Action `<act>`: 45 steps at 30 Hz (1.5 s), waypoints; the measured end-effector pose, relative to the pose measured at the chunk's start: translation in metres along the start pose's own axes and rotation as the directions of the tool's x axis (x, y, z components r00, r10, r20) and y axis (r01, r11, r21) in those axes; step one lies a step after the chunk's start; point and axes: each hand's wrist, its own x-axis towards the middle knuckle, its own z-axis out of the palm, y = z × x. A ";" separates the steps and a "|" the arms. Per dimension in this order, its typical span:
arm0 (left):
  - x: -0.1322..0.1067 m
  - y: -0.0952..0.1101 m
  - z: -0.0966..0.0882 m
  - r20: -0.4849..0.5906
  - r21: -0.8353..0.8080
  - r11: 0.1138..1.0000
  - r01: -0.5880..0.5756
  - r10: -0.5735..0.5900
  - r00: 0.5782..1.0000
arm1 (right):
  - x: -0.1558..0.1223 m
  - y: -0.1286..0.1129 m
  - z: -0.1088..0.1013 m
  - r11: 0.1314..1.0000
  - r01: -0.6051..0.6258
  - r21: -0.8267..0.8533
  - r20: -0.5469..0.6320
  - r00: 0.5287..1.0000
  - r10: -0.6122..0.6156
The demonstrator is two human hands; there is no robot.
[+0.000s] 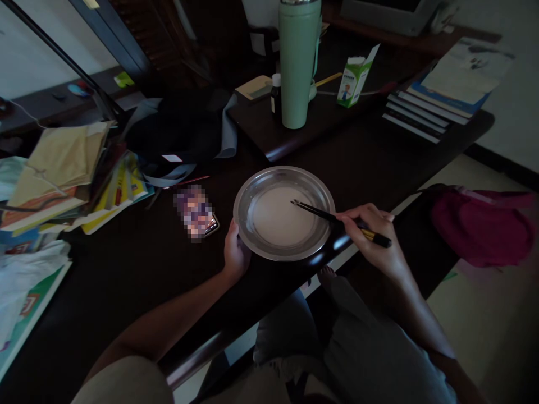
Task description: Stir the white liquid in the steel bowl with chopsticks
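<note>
A heap of papers (63, 168) lies at the far left of the dark desk (138, 269), with a phone (197, 213) nearer the middle. The left hand (236, 252) grips the near rim of the metal plate (283, 171), which sits at the desk's edge holding something pale, perhaps a thin batter. The right hand (373, 238) pinches dark chopsticks (320, 212), tips over the plate. A pink bag (484, 227) lies further right.

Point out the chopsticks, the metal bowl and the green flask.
chopsticks (315, 211), head view, middle of the shafts
metal bowl (284, 175), head view, far inner wall
green flask (298, 62), head view, middle of body
</note>
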 end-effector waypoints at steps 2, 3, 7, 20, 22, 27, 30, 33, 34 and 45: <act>0.002 -0.003 -0.001 -0.007 -0.003 1.000 0.001 -0.001 1.000 | -0.004 0.000 -0.013 1.000 -0.029 0.001 0.030 0.999 0.028; 0.003 -0.004 -0.001 -0.016 -0.008 1.000 0.002 -0.002 1.000 | -0.005 0.001 -0.019 0.999 -0.044 0.014 0.048 0.998 0.043; 0.005 -0.007 0.002 -0.012 -0.019 1.000 0.001 -0.002 1.000 | -0.006 -0.001 -0.039 0.994 -0.063 0.085 0.182 0.982 0.047; 0.000 -0.004 0.009 -0.024 -0.008 1.000 0.026 -0.026 0.999 | 0.001 -0.001 0.025 0.987 -0.034 0.156 0.203 0.979 0.001; -0.001 -0.004 0.010 -0.031 -0.011 1.000 0.026 -0.027 0.999 | 0.003 0.002 0.030 0.990 -0.032 0.134 0.155 0.988 0.011; -0.001 -0.004 0.006 -0.024 -0.010 1.000 0.021 -0.021 0.999 | 0.002 0.005 0.016 0.999 -0.012 0.044 0.026 1.000 0.011; 0.001 -0.003 0.003 -0.024 -0.010 1.000 0.019 -0.020 1.000 | -0.003 0.004 -0.002 1.000 -0.019 0.008 0.018 1.000 0.019; 0.004 -0.002 0.001 -0.018 -0.001 1.000 0.019 -0.019 1.000 | -0.007 0.000 -0.021 0.999 -0.051 0.009 0.063 0.997 0.050; 0.004 -0.001 0.000 -0.013 -0.002 1.000 0.019 -0.019 1.000 | -0.008 -0.002 -0.026 0.998 -0.060 0.025 0.089 0.994 0.058; -0.001 0.002 0.011 -0.017 0.000 1.000 0.010 -0.010 1.000 | -0.010 -0.010 0.008 0.994 -0.011 0.111 0.243 0.970 -0.016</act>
